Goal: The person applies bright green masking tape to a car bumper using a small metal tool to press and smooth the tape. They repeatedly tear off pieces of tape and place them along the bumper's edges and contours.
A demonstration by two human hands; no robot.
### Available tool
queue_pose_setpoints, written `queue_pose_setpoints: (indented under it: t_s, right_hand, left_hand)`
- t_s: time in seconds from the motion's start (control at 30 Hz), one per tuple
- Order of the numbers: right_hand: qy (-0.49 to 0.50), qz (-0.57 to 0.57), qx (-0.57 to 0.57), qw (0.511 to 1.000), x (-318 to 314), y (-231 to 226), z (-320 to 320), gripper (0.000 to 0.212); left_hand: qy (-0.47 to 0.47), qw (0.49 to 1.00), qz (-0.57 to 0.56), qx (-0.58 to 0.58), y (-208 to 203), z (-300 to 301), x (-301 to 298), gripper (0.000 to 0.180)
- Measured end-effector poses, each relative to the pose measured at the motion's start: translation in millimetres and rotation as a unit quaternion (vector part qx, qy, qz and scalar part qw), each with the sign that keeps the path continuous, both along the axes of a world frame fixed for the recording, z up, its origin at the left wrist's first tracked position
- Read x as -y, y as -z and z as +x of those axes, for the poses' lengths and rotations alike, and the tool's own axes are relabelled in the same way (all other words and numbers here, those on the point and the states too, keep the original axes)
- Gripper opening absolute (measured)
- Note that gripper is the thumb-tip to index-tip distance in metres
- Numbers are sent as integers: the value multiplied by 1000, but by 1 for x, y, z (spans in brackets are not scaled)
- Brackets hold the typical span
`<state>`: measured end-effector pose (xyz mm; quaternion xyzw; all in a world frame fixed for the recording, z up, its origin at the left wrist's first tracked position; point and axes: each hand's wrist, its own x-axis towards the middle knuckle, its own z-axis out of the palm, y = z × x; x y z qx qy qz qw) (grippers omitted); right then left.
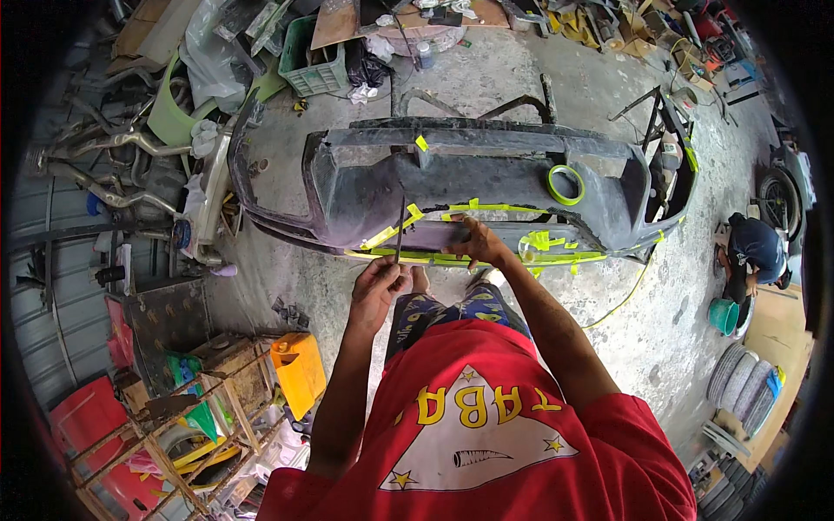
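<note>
A large dark grey car bumper (pixel 512 184) lies across the view in front of me, its lower edge facing me. Strips of yellow-green masking tape (pixel 391 230) run along that edge, and a roll of the same tape (pixel 565 186) rests on the bumper, right of centre. My left hand (pixel 376 288) is closed on a thin, dark, blade-like tool (pixel 400 233), which points away from me over the edge. To its right, my right hand (pixel 478 242) bends its fingers about a dark grey piece (pixel 434 234) at the bumper's edge; whether that piece is separate I cannot tell.
Metal exhaust pipes (pixel 122 143) and a green crate (pixel 313 71) are on the left and at the back. A rusty frame (pixel 165 434) and a yellow container (pixel 297 373) are at the near left. At right, another person (pixel 756 252) crouches by a green bucket (pixel 723 316).
</note>
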<state>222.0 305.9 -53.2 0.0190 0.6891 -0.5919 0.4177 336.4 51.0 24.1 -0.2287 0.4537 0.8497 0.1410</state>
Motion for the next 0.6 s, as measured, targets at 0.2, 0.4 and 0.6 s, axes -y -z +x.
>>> queue_pose_setpoints:
  t_s: [0.2, 0.4, 0.6]
  right_hand:
    - [-23, -21, 0, 1000, -5, -1, -2, 91]
    - [-55, -36, -22, 998, -11, 1, -3, 93]
    - [-58, -43, -22, 997, -12, -2, -5, 94]
  left_hand:
    - [7, 994, -109, 31, -5, 15, -18, 25]
    - [-4, 986, -167, 26, -5, 34, -28, 27]
    - [10, 979, -199, 37, -13, 41, -36, 27]
